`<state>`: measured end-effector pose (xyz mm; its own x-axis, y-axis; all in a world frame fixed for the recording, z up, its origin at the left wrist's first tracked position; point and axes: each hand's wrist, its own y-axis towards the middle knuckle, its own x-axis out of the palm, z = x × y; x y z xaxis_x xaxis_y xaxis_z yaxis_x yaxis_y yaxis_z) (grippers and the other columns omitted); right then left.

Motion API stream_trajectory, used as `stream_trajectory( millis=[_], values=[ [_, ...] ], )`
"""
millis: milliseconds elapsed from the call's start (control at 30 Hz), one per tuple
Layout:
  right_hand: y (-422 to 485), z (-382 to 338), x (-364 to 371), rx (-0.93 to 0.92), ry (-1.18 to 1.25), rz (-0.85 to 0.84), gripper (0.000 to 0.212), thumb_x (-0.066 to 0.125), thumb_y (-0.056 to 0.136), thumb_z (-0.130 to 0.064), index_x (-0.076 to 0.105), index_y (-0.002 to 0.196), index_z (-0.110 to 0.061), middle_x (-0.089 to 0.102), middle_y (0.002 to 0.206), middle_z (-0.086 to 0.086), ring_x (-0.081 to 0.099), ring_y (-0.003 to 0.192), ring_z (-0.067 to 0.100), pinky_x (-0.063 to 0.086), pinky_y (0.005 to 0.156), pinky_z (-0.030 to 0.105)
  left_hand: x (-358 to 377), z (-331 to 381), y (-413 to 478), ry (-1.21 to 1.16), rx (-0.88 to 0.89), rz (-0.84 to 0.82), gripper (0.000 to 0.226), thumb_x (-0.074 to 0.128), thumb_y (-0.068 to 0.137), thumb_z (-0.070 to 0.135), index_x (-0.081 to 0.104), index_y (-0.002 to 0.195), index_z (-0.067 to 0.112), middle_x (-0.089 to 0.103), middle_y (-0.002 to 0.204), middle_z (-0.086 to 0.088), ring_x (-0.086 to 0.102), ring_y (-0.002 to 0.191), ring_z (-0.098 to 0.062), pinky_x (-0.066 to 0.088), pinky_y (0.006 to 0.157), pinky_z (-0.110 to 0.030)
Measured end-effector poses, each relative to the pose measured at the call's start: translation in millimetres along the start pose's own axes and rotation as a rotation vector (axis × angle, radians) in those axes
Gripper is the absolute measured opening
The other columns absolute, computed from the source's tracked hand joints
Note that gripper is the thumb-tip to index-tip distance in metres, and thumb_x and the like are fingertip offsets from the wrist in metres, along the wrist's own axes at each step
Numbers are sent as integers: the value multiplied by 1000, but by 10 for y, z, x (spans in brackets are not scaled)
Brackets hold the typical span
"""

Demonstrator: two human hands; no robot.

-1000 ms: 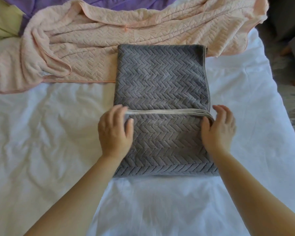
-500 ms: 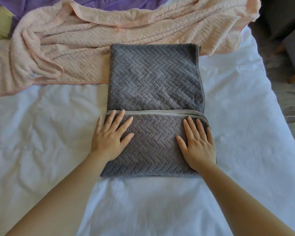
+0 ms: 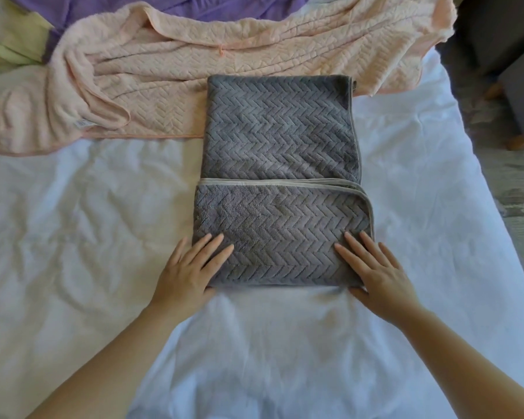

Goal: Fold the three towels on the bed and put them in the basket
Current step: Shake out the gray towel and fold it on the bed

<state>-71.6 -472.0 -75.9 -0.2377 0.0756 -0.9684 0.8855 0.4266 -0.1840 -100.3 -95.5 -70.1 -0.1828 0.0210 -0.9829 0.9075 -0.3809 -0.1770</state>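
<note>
Grey towel (image 3: pixel 280 182) is the one I am working on, lying in the middle of the bed (image 3: pixel 73 237) with its near part doubled over, the pale hem of that flap running straight across the middle. A second ago both hands were up at that hem laying it down. Half a second ago they lay flat on the flap, and now they have slid back toward me to its two near corners. I read that as the smoothing pass being finished: this fold is set and the crease along the near edge looks clean.

My left hand (image 3: pixel 188 273) lies flat with its fingers (image 3: pixel 212 241) spread, the tips on the near left corner and the palm on the sheet. My right hand (image 3: pixel 375 276) mirrors it, fingers (image 3: pixel 353 241) straight and slightly fanned over the near right corner, thumb on the sheet just beside the edge. Neither hand pinches anything.

By my judgement the towel needs at least one more fold before it is basket-sized. The pink towel (image 3: pixel 194 86) is crumpled beyond it, touching its far end, with purple cloth (image 3: pixel 194 7) behind that, both unfolded. No basket is in view.
</note>
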Motion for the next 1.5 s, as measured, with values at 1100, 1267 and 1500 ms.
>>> stream_trajectory(
  millis=[1100, 1267, 1500],
  values=[
    [1118, 395, -1189, 697, 1496, 160, 62, 67, 68, -57, 60, 111, -12, 63, 112, 8, 59, 105, 26, 52, 83, 38, -1009, -663, 1328, -1576, -845, 112, 56, 63, 76, 63, 66, 113, 22, 69, 106, 2, 64, 100, -19, 52, 90, -39],
    [1222, 390, -869, 693, 1451, 40, 37, 65, 83, -39, 58, 111, -15, 64, 113, 9, 61, 104, 25, 53, 86, 38, -633, -602, 1372, -1363, -849, 169, 36, 54, 87, 57, 56, 110, 29, 61, 105, 7, 58, 103, -21, 48, 80, -33],
    [1704, 391, -681, 645, 1062, 244, 12, 43, 95, -47, 45, 94, -35, 60, 91, -14, 58, 81, 5, 42, 64, 26, -484, -725, 1713, -1388, -828, 323, 22, 47, 93, 54, 45, 111, 42, 54, 101, 20, 54, 100, -15, 44, 84, -35]
  ],
)
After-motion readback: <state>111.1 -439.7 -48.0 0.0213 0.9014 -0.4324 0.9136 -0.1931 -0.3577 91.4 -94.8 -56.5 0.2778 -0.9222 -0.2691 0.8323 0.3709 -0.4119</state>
